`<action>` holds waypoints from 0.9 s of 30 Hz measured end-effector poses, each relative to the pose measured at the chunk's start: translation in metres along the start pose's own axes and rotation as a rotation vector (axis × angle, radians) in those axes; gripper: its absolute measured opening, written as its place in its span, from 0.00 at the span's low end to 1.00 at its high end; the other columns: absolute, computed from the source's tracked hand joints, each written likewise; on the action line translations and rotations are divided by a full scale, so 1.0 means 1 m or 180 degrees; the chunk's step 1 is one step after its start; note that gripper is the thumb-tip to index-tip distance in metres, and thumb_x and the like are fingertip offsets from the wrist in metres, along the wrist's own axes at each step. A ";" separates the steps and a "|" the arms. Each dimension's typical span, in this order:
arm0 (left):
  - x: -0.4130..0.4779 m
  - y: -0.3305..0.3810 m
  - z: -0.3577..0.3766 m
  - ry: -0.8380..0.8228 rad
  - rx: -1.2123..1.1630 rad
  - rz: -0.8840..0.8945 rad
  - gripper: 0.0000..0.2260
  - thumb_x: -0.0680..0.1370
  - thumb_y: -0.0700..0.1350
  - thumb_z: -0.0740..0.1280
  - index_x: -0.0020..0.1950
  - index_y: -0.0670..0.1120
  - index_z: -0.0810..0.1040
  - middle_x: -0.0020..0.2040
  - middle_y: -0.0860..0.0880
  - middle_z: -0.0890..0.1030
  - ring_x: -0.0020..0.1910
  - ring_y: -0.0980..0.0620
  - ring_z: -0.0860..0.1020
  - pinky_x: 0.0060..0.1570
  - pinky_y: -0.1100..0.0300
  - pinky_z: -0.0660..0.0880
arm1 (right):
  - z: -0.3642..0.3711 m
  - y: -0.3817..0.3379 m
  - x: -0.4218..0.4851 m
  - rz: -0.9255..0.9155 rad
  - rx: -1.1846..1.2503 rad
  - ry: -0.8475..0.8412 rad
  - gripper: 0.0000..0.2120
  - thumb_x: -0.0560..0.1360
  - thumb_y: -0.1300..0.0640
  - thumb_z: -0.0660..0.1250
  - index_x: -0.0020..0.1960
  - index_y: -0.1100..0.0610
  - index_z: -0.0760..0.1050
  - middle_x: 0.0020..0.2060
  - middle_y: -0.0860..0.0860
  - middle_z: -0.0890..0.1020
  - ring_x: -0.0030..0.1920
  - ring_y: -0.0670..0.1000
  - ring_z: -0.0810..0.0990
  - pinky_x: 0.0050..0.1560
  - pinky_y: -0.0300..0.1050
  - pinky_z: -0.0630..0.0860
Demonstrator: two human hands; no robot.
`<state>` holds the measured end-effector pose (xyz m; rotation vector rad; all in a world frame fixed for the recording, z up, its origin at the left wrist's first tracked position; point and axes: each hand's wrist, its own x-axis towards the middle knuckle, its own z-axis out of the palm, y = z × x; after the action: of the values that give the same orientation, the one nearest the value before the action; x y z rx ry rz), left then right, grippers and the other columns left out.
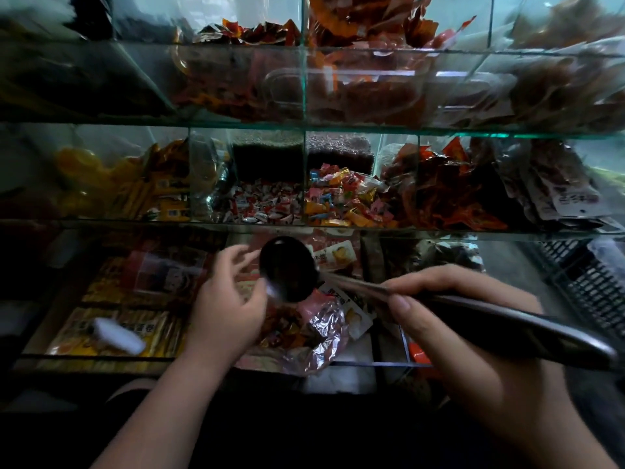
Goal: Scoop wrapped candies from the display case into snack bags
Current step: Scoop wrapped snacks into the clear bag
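Left hand: the left hand (230, 299) has its fingers curled at the mouth of the snack bag (314, 333) and appears to hold it open; blur hides the exact pinch.
Right hand: the right hand (456, 319) is closed round the handle of the ladle (287, 269), thumb laid along the shaft.
Ladle position: the bowl is just above the bag mouth, in front of the lowest tier of the display case (304, 228); the bowl is too dark to tell its load.
Ladle axis: it runs long from the bowl at centre to the handle end at lower right, with the bowl pointing away and leftward.
Stock: red-and-white candies (267, 204) and mixed-colour candies (345, 198) lie in adjoining middle-tier compartments.
Bag handling: judged thin, crinkly and limp, part filled; best held at the rim.
Candy handling: judged light, with slick wrappers that are prone to slide off.
Ladle handling: judged stiff; a mid-handle grip should keep it level.
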<state>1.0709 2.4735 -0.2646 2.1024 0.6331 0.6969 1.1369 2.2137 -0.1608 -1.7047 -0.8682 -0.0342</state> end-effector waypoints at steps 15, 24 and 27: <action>-0.043 -0.057 -0.005 -0.0309 0.0642 -0.0474 0.45 0.79 0.31 0.59 0.71 0.81 0.47 0.68 0.53 0.77 0.48 0.60 0.79 0.35 0.70 0.75 | 0.150 0.121 0.002 0.1370 -0.0722 -0.0769 0.03 0.72 0.57 0.73 0.40 0.52 0.84 0.37 0.47 0.86 0.42 0.44 0.83 0.46 0.41 0.78; -0.049 -0.062 0.000 -0.0261 0.0516 -0.0730 0.34 0.81 0.34 0.58 0.79 0.65 0.55 0.67 0.52 0.78 0.64 0.58 0.77 0.53 0.70 0.72 | 0.167 0.126 0.005 0.3005 0.0631 0.0391 0.11 0.71 0.62 0.76 0.31 0.53 0.82 0.29 0.45 0.85 0.33 0.45 0.84 0.42 0.46 0.83; -0.047 -0.062 -0.003 -0.0164 0.0557 -0.0717 0.32 0.81 0.33 0.58 0.81 0.58 0.57 0.70 0.49 0.76 0.66 0.54 0.77 0.55 0.67 0.72 | 0.160 0.122 0.009 0.3104 0.1218 0.0558 0.10 0.72 0.64 0.76 0.34 0.55 0.84 0.34 0.55 0.87 0.38 0.53 0.88 0.42 0.51 0.85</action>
<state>1.0227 2.4789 -0.3259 2.1563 0.9135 0.4742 1.1460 2.3465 -0.3113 -1.5656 0.1450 0.5914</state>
